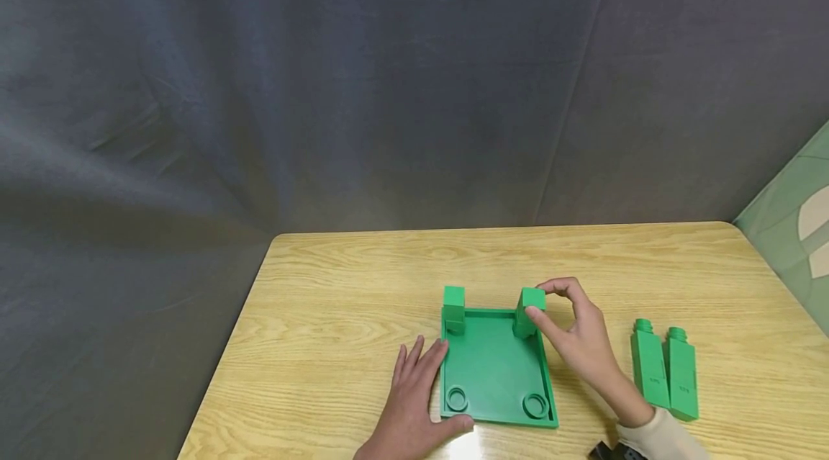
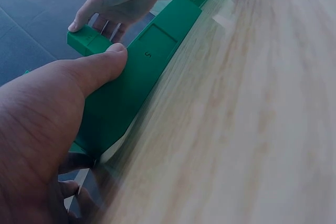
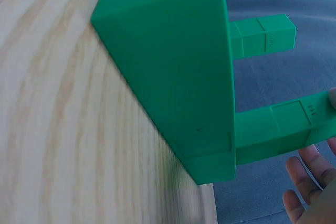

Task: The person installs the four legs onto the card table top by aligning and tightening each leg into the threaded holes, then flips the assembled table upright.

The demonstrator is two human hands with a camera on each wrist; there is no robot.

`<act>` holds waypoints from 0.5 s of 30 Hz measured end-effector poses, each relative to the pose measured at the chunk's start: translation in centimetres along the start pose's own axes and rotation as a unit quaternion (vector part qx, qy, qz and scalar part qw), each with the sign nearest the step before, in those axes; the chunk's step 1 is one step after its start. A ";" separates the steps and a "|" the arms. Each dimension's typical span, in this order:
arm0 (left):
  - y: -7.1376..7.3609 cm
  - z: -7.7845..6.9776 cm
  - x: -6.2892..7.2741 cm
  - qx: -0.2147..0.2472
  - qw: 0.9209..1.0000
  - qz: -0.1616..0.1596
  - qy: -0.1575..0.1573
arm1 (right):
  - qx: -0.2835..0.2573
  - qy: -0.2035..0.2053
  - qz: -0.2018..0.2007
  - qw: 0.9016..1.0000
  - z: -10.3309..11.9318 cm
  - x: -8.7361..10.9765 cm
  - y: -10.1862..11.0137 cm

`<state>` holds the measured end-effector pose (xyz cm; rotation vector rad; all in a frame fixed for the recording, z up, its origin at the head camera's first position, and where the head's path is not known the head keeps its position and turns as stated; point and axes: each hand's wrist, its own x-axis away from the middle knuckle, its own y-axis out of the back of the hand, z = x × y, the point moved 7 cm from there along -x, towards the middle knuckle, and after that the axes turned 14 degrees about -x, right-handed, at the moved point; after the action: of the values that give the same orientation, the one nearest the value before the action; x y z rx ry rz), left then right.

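Note:
A green square tray-like panel [image 1: 495, 373] with raised edges lies on the table. Two green square posts stand upright on its far corners: a left post [image 1: 455, 307] and a right post [image 1: 523, 322]. Round raised sockets, a left one [image 1: 457, 399] and a right one [image 1: 535, 406], show at the near corners. My right hand [image 1: 579, 341] pinches the right post near its top between thumb and fingers. My left hand [image 1: 411, 406] rests against the panel's near left corner, fingers extended along the left edge and thumb [image 2: 105, 66] pressed on the near side.
Two loose green posts with threaded ends, one [image 1: 650, 366] beside the other [image 1: 682, 377], lie on the wooden table [image 1: 324, 345] right of the panel. A dark grey curtain [image 1: 414, 86] hangs behind the table. Something black [image 1: 615, 451] sits by the right sleeve.

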<state>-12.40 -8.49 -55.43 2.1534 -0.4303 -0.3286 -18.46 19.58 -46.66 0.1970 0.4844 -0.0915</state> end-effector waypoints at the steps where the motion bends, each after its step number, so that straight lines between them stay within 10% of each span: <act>1: 0.0 0.0 0.0 -0.001 1.000 0.000 0.001 | 0.001 -0.001 -0.001 1.000 0.0 0.0 0.0; 15: 0.1 0.0 0.1 0.002 1.000 -0.008 -0.001 | -0.006 -0.015 0.012 1.000 0.3 0.1 0.8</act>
<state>-12.35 -8.54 -55.33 2.1619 -0.4166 -0.3396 -18.09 20.32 -46.33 0.1899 0.4521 -0.0688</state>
